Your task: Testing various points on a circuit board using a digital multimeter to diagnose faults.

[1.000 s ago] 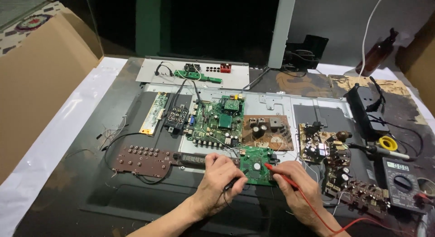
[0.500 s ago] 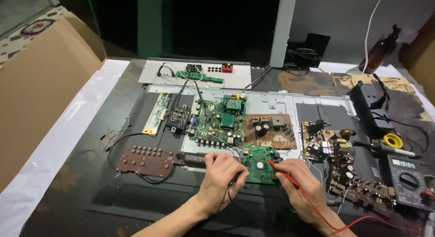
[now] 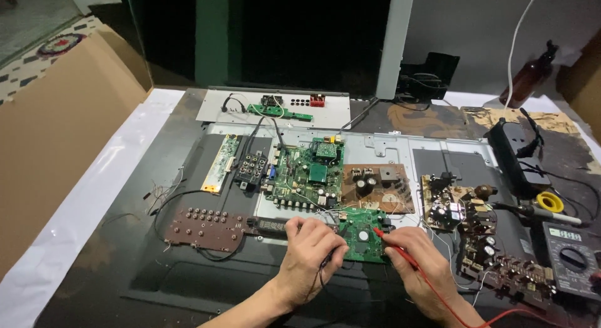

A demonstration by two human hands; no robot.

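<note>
Only the view shifted slightly; both hands stay put.

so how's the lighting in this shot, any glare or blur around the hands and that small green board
Head view: light is even and soft, with dim dark background at the top. Left hand, right hand and small green board are sharp, no motion blur. Mild sheen on the white sheet at left; no harsh glare. Edges bend slightly from the wide lens.

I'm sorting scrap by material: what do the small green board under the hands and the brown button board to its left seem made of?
The small green board looks like glossy green-coated fibreglass laminate with soldered metal parts. The brown button board looks like matte phenolic paper laminate, going by its dull reddish-brown, uncoated surface; neither can be confirmed by sight alone.
</note>
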